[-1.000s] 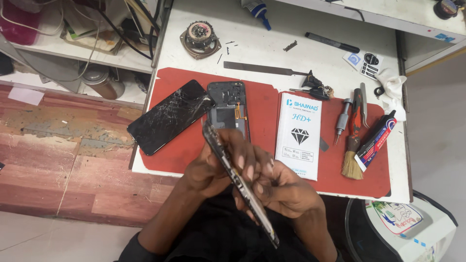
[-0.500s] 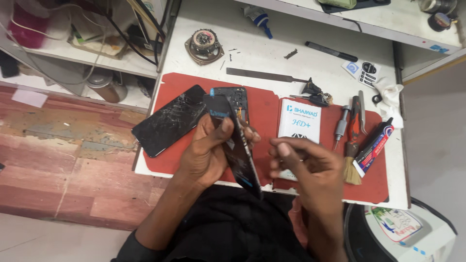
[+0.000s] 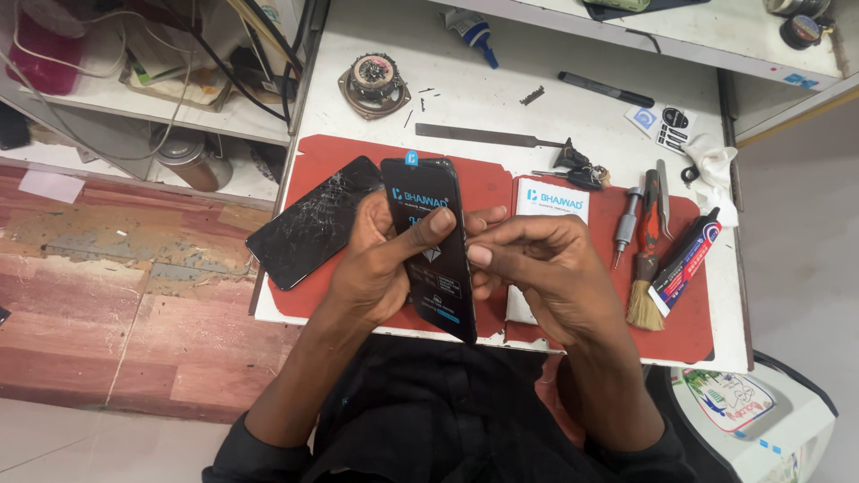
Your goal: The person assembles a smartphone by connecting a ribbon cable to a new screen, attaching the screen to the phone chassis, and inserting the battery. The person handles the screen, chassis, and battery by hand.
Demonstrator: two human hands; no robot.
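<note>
Two hands are closed on one thing: a flat black glass phone screen panel with a small blue pull tab at its top edge and pale printing on its face [image 3: 431,252]. It is held upright over the near part of the red mat, its front turned to the camera. Half a second before, it was seen nearly edge-on, and a second before, it was tilted low between the hands; now it has been turned face-up and raised, so the whole front can be inspected. By that turn the work appears to have passed from handling the edge to checking or peeling the front film, though this is only a judgement.

The panel looks whole and glossy, without cracks. The left hand [image 3: 380,259] is wrapped round its left side, with the thumb pressed across the face. The right hand [image 3: 546,264] is pinched on the right edge with its fingertips.

Just left of it, a cracked black phone screen [image 3: 309,224] is laid across the edge of the red rubber work mat [image 3: 693,322]. Behind the right hand a white printed card packet [image 3: 553,197] is partly covered. Further right, a grey screwdriver [image 3: 625,219], a wooden-handled brush [image 3: 644,286] and a dark glue tube [image 3: 684,259] are laid side by side. Beyond the mat, a long metal file [image 3: 479,136] and a small round speaker [image 3: 374,82] are set on the white bench [image 3: 501,72].
</note>
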